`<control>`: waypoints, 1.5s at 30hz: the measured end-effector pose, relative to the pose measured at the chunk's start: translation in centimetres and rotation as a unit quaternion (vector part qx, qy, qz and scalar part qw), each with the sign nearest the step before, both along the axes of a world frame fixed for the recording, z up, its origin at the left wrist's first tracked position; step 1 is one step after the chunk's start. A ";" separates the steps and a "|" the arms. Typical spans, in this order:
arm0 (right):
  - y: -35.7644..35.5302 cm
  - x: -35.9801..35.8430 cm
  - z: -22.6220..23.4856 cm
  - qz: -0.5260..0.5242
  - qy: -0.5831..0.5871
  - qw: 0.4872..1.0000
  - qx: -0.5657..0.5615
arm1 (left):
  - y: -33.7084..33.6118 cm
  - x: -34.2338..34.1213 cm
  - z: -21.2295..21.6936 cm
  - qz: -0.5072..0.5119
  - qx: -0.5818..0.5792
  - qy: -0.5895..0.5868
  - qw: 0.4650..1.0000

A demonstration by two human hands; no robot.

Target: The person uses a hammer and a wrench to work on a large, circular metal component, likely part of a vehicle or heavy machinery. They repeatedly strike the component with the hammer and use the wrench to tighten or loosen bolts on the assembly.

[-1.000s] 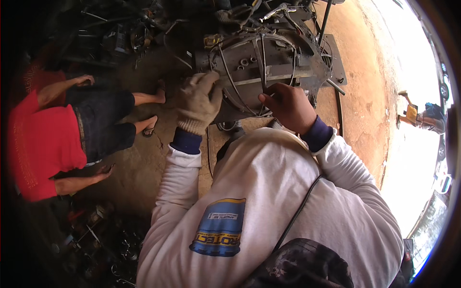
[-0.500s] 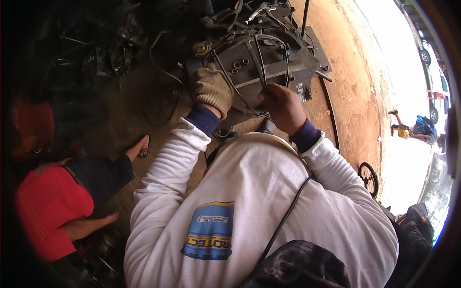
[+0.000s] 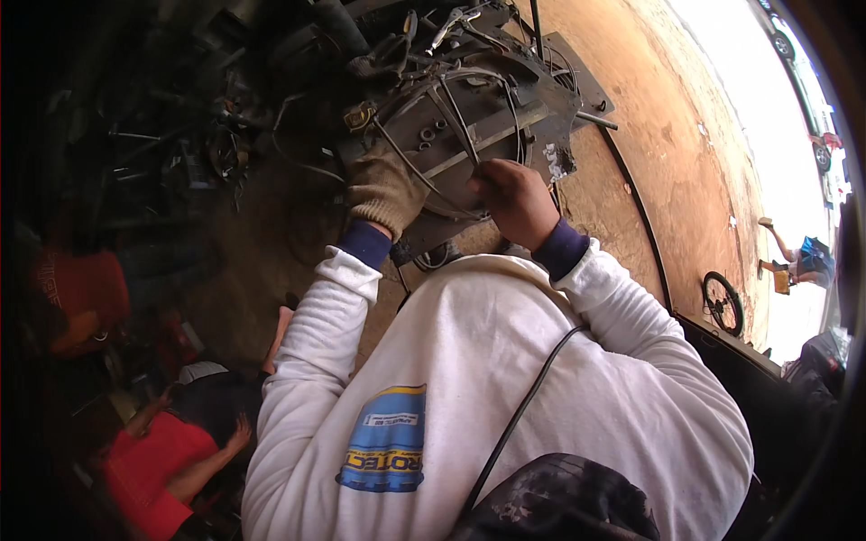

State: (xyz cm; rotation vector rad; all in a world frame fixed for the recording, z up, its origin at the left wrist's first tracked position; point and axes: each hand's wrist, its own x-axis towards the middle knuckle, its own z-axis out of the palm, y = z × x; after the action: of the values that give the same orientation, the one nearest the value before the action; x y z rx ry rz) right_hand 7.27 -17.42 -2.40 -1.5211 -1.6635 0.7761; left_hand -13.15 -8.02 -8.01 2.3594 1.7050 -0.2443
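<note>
My right hand [image 3: 516, 200], bare, is closed around the lower end of a thin metal rod [image 3: 461, 124]. The rod belongs to, or lies across, a rounded frame of bent metal rods [image 3: 402, 150] on a dark metal worktable [image 3: 492, 101]. My left hand [image 3: 388, 193] wears a tan knitted glove and is closed at the frame's left side. Its fingertips are in shadow, so what they hold is hidden. Several ring-shaped metal pieces [image 3: 427, 135] lie inside the frame. A yellow and black tape measure [image 3: 359, 115] sits just beyond my left hand.
Locking pliers [image 3: 449, 31] and a dark work glove [image 3: 382, 61] lie at the table's far side. A metal bar [image 3: 596, 121] juts out to the right. A person in a red shirt [image 3: 158, 464] is low on the left; a bicycle wheel [image 3: 722, 304] stands at the right.
My view has shifted, so the table and both hands appear slightly further left. Both hands keep their places at the rod frame. The person in red appears lower, one arm bent differently.
</note>
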 end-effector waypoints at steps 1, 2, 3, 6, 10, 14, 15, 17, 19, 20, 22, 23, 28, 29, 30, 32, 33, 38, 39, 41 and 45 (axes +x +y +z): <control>0.1 0.2 -0.1 0.003 -0.013 1.000 -0.002 | -0.3 0.0 0.5 -0.038 0.039 -0.017 0.998; 0.2 0.3 -0.1 0.007 -0.025 1.000 0.000 | -0.4 -0.2 1.1 -0.075 0.080 -0.033 0.993; 0.2 0.3 0.1 0.003 -0.007 1.000 -0.008 | -0.6 -0.4 1.7 -0.113 0.121 -0.049 0.985; 0.0 0.4 0.6 0.005 0.033 0.999 -0.015 | -2.3 -1.9 3.6 -0.133 0.245 -0.185 0.942; 0.1 0.8 0.2 0.030 0.027 0.999 0.011 | -5.0 -0.4 4.5 0.227 0.014 -0.545 0.807; 0.2 0.9 0.5 0.028 0.014 0.999 0.021 | -4.7 1.5 6.9 0.240 -0.003 -0.421 0.875; 0.3 1.0 0.6 0.029 0.014 0.999 0.023 | -4.3 1.4 5.9 0.242 -0.002 -0.424 0.873; 0.2 1.1 0.5 0.028 0.018 0.999 0.023 | -3.9 1.8 6.0 0.235 0.013 -0.406 0.883; -0.1 1.0 1.0 0.012 0.024 0.999 0.026 | -3.5 2.7 8.4 0.214 0.044 -0.365 0.905; -0.4 0.9 1.4 0.006 0.028 0.999 0.027 | -3.7 3.1 9.2 0.231 0.026 -0.427 0.874; -0.6 0.7 2.0 0.004 0.028 0.999 0.044 | -4.5 3.7 10.0 0.261 -0.010 -0.543 0.798; -0.7 0.6 2.2 0.002 0.028 0.998 0.054 | -4.7 3.4 9.2 0.257 -0.004 -0.570 0.780; -0.8 -0.4 1.0 0.079 0.026 0.996 0.021 | -5.7 2.0 8.1 0.268 -0.029 -0.629 0.729; -0.6 -0.8 0.8 0.094 0.011 0.995 0.021 | -5.8 1.5 7.9 0.270 -0.028 -0.637 0.721; -0.4 -1.1 0.8 0.108 -0.003 0.994 0.021 | -6.0 1.0 7.5 0.273 -0.027 -0.646 0.713; -0.2 -1.7 1.1 0.141 -0.018 0.990 -0.004 | -6.3 0.2 6.7 0.285 -0.030 -0.650 0.704; 0.0 -1.9 1.1 0.151 -0.041 0.987 -0.021 | -6.4 -0.1 6.4 0.294 -0.035 -0.646 0.703; 0.5 -2.7 0.6 0.172 -0.098 0.979 -0.041 | -5.9 -2.0 2.5 0.260 -0.043 -0.699 0.665; 0.4 -2.8 0.5 0.169 -0.109 0.979 -0.031 | -5.8 -2.4 1.5 0.266 -0.054 -0.695 0.665; 0.4 -2.9 0.2 0.163 -0.115 0.980 -0.012 | -5.9 -2.9 1.0 0.270 -0.066 -0.677 0.681; 0.6 -2.2 0.7 0.167 -0.120 0.978 -0.021 | -5.7 -3.4 0.9 0.262 -0.070 -0.648 0.712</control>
State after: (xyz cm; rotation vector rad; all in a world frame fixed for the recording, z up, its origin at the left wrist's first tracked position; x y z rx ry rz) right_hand 5.09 -16.87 -1.73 -1.4260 -2.1333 0.8298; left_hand -16.56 -13.68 -7.10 1.1107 1.3030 1.0703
